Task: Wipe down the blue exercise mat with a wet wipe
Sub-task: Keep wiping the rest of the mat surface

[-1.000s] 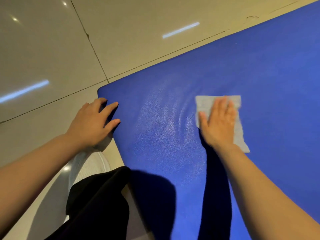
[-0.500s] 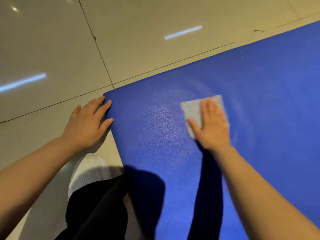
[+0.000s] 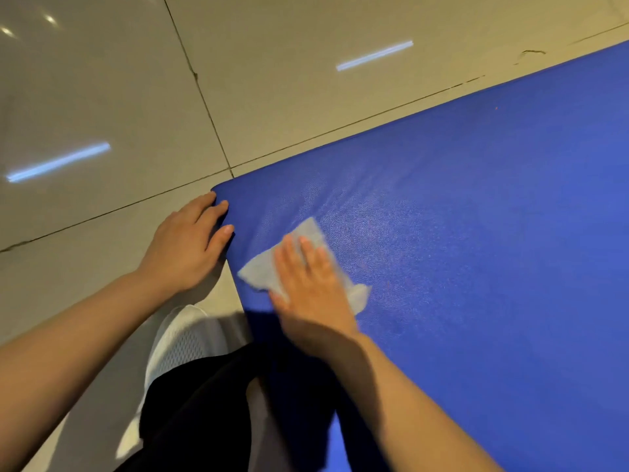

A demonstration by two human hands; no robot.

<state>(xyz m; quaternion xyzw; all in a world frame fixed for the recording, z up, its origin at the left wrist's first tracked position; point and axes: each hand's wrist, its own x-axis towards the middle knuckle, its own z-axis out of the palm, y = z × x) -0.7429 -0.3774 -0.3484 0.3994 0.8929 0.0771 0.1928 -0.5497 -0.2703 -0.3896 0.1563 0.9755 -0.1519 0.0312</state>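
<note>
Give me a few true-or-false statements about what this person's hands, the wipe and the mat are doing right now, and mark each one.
1. The right hand presses the wet wipe flat on the blue mat. True.
2. The left hand holds a second wipe. False: it holds nothing; it rests by the mat's corner, fingertips at its edge.
3. The wipe lies near the mat's left edge. True.
4. The mat is rolled up. False: it lies flat on the tiled floor.
5. A white shoe shows below the left hand. True.
</note>
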